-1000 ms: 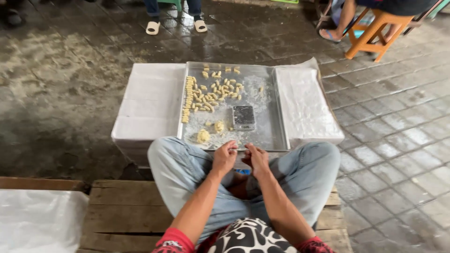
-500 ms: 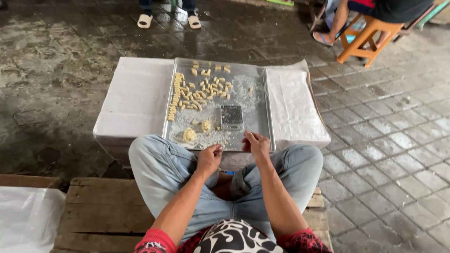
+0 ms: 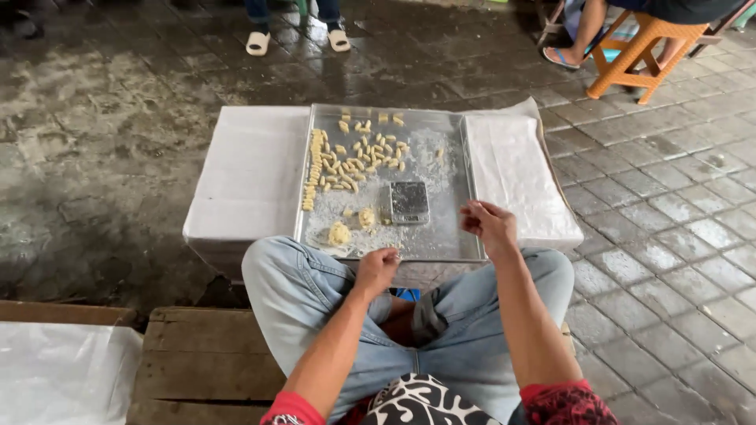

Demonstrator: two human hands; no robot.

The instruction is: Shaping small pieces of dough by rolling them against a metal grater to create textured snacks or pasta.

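Observation:
A floured metal tray (image 3: 461,181) lies on a low white-covered table (image 3: 252,181) in front of my crossed legs. Several small shaped dough pieces (image 3: 358,157) sit in rows and a loose cluster at its far left. Two dough lumps (image 3: 340,233) and a small grey scale (image 3: 409,202) rest near the front. My left hand (image 3: 376,270) hovers loosely curled at the tray's near edge; whether it holds anything is hidden. My right hand (image 3: 490,225) is raised over the tray's right front corner, fingers pinched together, with nothing clearly visible in them.
I sit on a wooden pallet (image 3: 205,362). White plastic sheeting (image 3: 55,370) lies at lower left. On the wet paved floor, a person's feet in white sandals (image 3: 295,39) stand beyond the table, and another person sits on an orange stool (image 3: 642,47) at far right.
Both hands have left my lap and separated. The right hand rose forward to the tray's right front corner; the left moved to the tray's near edge. The camera shifted slightly.

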